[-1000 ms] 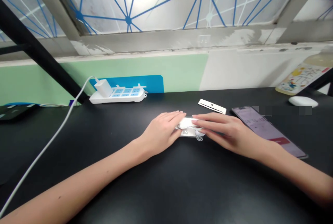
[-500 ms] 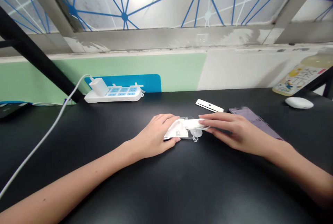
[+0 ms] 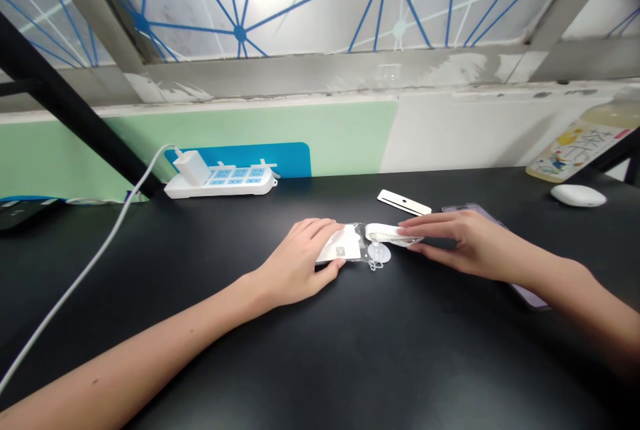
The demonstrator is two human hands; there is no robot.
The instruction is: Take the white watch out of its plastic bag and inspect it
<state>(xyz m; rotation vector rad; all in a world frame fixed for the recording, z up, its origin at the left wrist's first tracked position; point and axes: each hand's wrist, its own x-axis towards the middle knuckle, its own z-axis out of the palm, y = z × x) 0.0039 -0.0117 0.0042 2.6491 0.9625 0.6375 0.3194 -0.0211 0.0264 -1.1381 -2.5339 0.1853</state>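
Note:
On the black table, my left hand [image 3: 305, 260] is closed over the left end of a white card in a clear plastic sleeve [image 3: 350, 243], thumb along its near edge and fingers over the top. A small square printed code shows on the card. To its right, my right hand [image 3: 453, 240] pinches a looped white strap [image 3: 383, 233] between thumb and fingers. A small translucent disc [image 3: 379, 253] lies beneath the strap's loop, with a short ball chain [image 3: 376, 266] next to it. Part of the strap is hidden by my right fingers.
A slotted white strip [image 3: 404, 202] lies just beyond my hands. My right forearm passes over a phone [image 3: 530, 297]. At the back left stands a power strip [image 3: 240, 183] with a white charger [image 3: 192, 167] and cable. A white oval case [image 3: 579, 195] and a bottle [image 3: 575, 147] are at right.
My right hand has moved right with the white strap, off the sleeve, so more of the card shows. My left hand has stayed in place.

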